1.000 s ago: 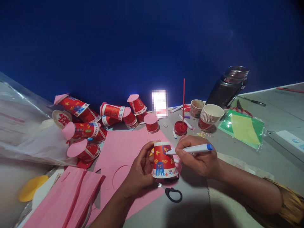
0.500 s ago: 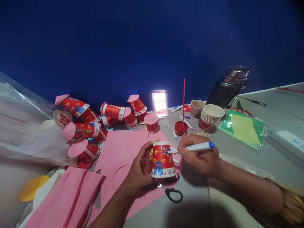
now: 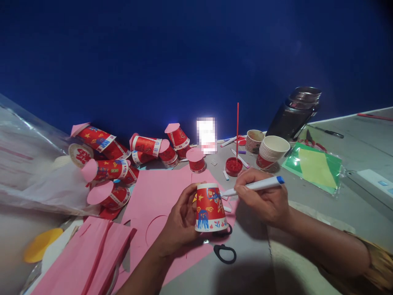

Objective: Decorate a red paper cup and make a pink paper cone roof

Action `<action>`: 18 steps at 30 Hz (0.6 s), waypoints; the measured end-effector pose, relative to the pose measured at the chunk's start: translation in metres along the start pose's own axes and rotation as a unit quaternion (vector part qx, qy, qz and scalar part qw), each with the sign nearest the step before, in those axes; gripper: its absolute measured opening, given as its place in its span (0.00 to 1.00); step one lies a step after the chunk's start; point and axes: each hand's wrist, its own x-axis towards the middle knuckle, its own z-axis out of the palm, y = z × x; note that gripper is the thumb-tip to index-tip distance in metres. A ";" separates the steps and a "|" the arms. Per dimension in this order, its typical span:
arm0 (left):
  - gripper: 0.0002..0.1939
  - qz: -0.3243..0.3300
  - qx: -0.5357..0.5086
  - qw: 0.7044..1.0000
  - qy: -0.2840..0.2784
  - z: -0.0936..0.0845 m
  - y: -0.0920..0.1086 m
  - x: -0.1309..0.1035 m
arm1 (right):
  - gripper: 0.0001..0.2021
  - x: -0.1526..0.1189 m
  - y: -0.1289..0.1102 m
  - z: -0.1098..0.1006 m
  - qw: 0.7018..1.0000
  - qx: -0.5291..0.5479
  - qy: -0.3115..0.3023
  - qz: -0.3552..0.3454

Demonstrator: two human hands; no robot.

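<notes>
My left hand [image 3: 183, 215] is closed around a red paper cup [image 3: 211, 208], held upside down with its wide rim low. Blue marker strokes, gold stars and a patterned white band show on its side. In my right hand [image 3: 264, 196] a white marker [image 3: 256, 185] with a blue end is pinched, its tip at the cup's upper right side. Beneath the cup lie a pink paper sheet [image 3: 153, 192] with a curved cut and black-handled scissors [image 3: 225, 254], their blades hidden.
Red cups with pink paper tops [image 3: 106, 194] are heaped at the left. A red pot [image 3: 233, 167] with a stick, stacked cups [image 3: 272, 149], a dark flask [image 3: 291, 112] and a green packet [image 3: 315, 166] stand or lie right of centre. Folded pink paper [image 3: 82, 254] lies front left.
My right hand and the marker have shifted a little to the right, the tip moving toward the cup's right edge. The cup has turned slightly in my left hand, showing more blue lines.
</notes>
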 end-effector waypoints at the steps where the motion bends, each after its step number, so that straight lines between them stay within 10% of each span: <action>1: 0.53 -0.005 0.000 1.000 -0.002 0.000 0.000 0.000 | 0.05 0.000 0.000 0.000 1.000 0.005 0.016 0.011; 18: 0.49 0.013 0.032 0.999 -0.028 0.010 0.009 -0.003 | 0.06 0.006 -0.007 -0.001 0.995 -0.042 -0.057 -0.075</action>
